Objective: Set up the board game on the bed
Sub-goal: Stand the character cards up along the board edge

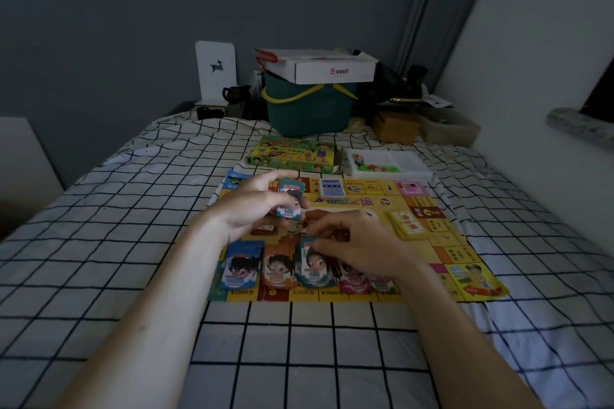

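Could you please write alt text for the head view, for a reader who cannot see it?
A person's left hand holds a stack of play money above a yellow game board on a grid-patterned bedsheet, while the right hand sets a note on the teal pile in a row of money piles. The game box and a tray of pieces lie beyond.

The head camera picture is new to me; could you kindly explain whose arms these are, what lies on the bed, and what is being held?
There is no machine: a person wears a camera on the head, looking down at their own bare arms. On the checked bed sheet lies a yellow game board. The left hand holds a stack of play money. The right hand pinches the teal money pile in a row along the board's near edge. Behind lie the game box and a white tray of pieces.
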